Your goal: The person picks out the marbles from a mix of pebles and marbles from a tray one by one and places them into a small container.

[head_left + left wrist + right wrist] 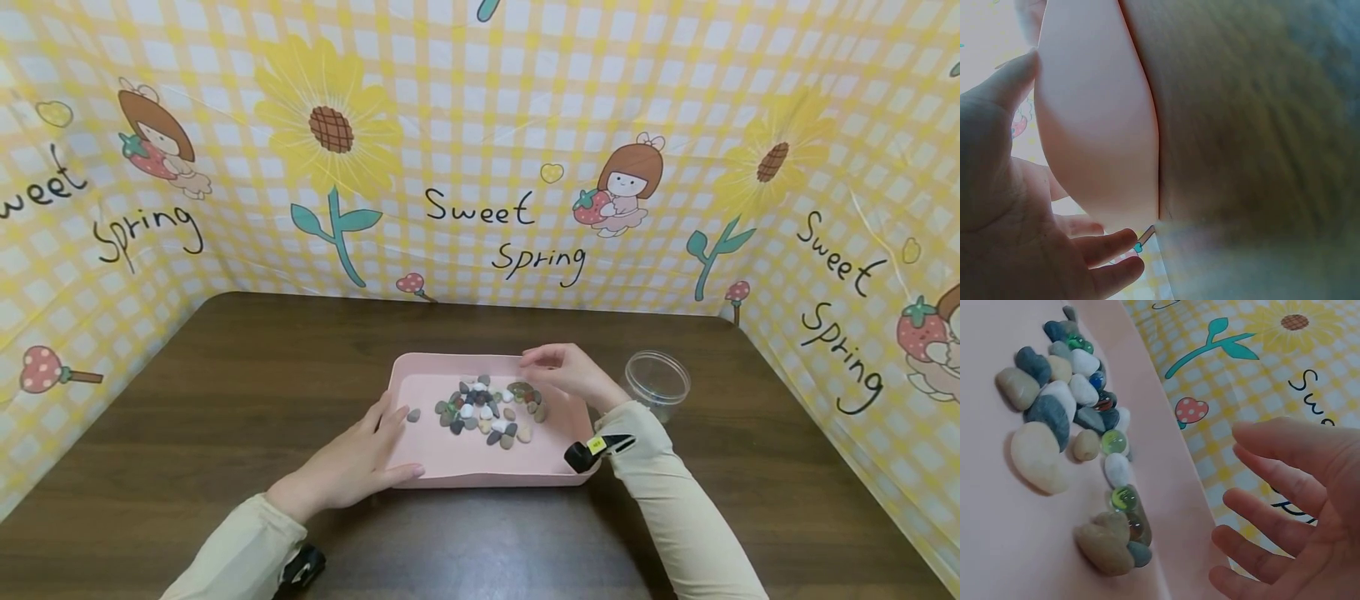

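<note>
A shallow pink tray [442,460] lies on the dark table with a loose heap of pebbles [467,411] in white, grey and tan. In the right wrist view, clear green marbles [1114,442] show among the stones. One grey pebble [413,415] sits apart near the tray's left wall. My left hand [348,467] touches the near left corner, thumb at the front rim and the extended fingers along the left side. Over the tray's far right part, my right hand [579,373] hovers with loosely bent, spread fingers [1260,519] and nothing between them.
To the right of the tray stands a clear round jar [657,379], partly behind the right forearm; its contents are hard to see. A yellow checked cloth [480,108] with printed flowers walls the table [247,375] at the back and sides.
</note>
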The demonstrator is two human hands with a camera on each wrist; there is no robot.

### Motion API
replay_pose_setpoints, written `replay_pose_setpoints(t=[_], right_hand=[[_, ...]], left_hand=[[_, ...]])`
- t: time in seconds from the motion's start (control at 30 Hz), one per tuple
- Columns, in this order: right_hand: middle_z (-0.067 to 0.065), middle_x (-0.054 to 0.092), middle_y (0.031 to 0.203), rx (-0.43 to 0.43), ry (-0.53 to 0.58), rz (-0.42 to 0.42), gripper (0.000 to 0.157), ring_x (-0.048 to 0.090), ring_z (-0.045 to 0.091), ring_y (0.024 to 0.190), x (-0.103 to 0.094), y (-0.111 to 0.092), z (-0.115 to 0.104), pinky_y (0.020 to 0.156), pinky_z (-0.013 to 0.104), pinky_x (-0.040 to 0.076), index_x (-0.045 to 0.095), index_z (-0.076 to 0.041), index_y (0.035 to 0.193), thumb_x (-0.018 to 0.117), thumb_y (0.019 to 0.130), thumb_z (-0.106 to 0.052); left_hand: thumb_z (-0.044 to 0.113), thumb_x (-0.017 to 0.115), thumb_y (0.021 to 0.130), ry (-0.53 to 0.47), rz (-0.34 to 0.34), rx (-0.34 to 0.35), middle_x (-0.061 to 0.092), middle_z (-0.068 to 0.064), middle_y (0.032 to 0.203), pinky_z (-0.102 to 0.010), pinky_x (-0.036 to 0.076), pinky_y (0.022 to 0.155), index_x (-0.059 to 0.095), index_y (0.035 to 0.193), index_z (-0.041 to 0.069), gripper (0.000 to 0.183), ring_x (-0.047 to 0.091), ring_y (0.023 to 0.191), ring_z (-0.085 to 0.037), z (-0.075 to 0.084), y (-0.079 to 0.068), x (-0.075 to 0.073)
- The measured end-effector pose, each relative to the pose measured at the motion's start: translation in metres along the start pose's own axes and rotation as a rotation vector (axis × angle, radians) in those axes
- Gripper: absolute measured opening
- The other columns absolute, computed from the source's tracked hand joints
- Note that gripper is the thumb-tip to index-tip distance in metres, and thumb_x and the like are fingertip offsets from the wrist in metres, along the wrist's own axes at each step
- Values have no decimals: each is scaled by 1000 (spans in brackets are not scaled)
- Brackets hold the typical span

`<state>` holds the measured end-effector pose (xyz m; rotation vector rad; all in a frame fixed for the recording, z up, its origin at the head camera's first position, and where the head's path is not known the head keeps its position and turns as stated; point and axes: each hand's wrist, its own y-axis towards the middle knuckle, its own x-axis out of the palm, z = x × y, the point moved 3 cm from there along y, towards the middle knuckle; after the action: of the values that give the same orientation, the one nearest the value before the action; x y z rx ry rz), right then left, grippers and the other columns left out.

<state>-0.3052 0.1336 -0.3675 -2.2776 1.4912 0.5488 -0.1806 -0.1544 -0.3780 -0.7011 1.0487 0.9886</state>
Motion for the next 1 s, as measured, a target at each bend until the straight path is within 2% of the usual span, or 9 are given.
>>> replay_pose_setpoints(t=[0.2,0.33,0.53,0.8,1.0], right_hand=[[5,59,129,30,-50,-23,25,54,22,120,5,5,9,103,42,40,70,-10,106,69,85,-23],[6,60,128,27,-76,-47,22,57,21,115,9,7,13,103,43,39,71,-10,104,69,84,-20],[10,59,130,17,-116,-75,20,51,25,124,13,7,16,105,43,37,73,-8,100,71,81,-12],[8,62,125,-18,-227,-69,14,51,25,124,15,12,18,102,41,40,75,-11,93,73,79,-9],[9,63,123,-31,-259,-54,12,53,25,120,17,12,17,98,38,45,75,-9,89,73,77,-6]], left_hand=[[63,51,85,3,2,5,17,-31,151,-54,39,99,34,142,0,87,38,130,-46,0,0,1],[63,51,85,5,5,7,17,-31,151,-53,40,99,35,142,0,86,38,130,-46,0,0,1],[62,51,85,6,10,7,16,-31,151,-53,39,100,34,142,0,86,37,131,-46,0,0,1],[63,51,85,8,6,-2,16,-31,151,-53,40,99,34,143,0,87,39,130,-46,0,0,0],[63,51,85,3,-3,-5,16,-31,151,-54,40,99,34,143,0,87,39,129,-46,1,0,0]])
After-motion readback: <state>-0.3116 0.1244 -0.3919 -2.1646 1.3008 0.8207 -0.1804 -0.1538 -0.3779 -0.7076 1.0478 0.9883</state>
